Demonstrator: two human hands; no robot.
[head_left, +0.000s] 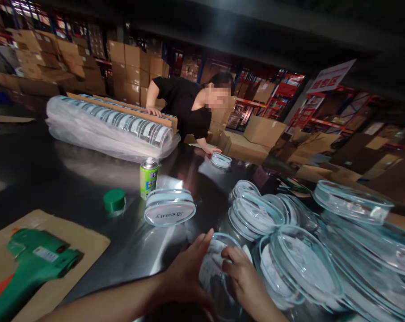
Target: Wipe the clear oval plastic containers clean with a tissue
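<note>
A clear oval zip pouch with light blue trim (219, 279) is between my hands at the table's near edge, with crumpled white material showing at its upper part. My left hand (189, 268) grips its left side, thumb low and fingers reaching up along the edge. On the right, my right hand (241, 275) has its fingers curled in a pinch against the pouch; a bit of white shows beside them, and what they pinch is hidden. Ahead stands another pouch with dark lettering (170, 213). Behind it is a green spray can (149, 178) without its cap.
Several clear pouches (306, 259) are heaped at the right. Left lie a green cap (114, 200) and a green glue gun (38, 255) on cardboard. A plastic-wrapped row of pouches (122, 123) lies farther back. Across the table a person leans over, touching a pouch (221, 160).
</note>
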